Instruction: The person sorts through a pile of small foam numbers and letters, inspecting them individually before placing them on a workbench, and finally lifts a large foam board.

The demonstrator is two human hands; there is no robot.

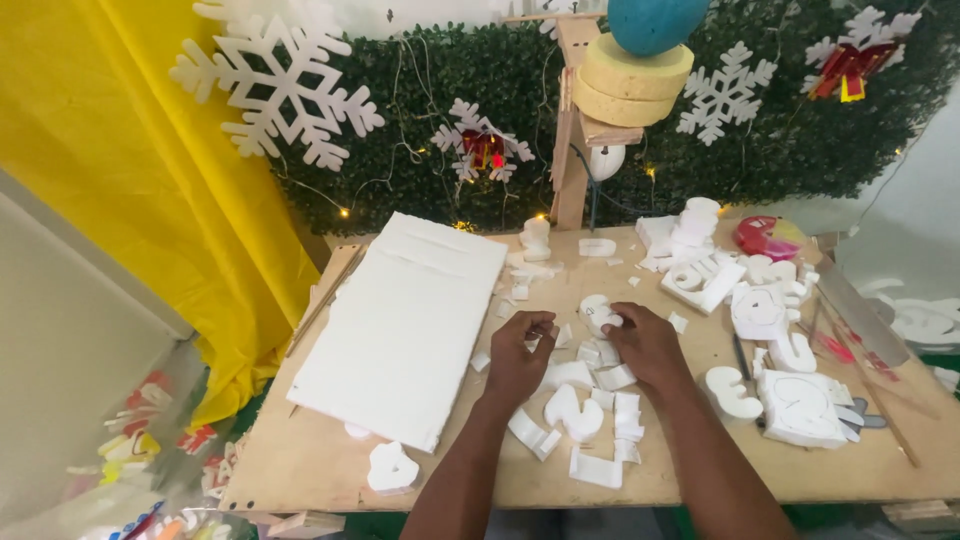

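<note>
A wide wooden bench (300, 470) stands before a green leafy wall (800, 140) hung with white foam snowflakes (275, 85), next to a yellow curtain (130, 170). A big flat white foam sheet (405, 325) lies on the left. The left hand (517, 358) pinches a tiny white foam bit (541, 328). The right hand (648, 345) grips a small round white foam piece (597, 313) above scattered white foam scraps (590, 410).

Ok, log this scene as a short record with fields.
Surface: wooden table
Left hand: pinching a small white foam scrap
Right hand: fingers on a curved white foam piece
Between the hands: loose foam offcuts
Left of the hands: large white foam sheet, lying flat
Right side: pile of cut foam shapes
Backdrop: green hedge wall, white snowflakes
</note>
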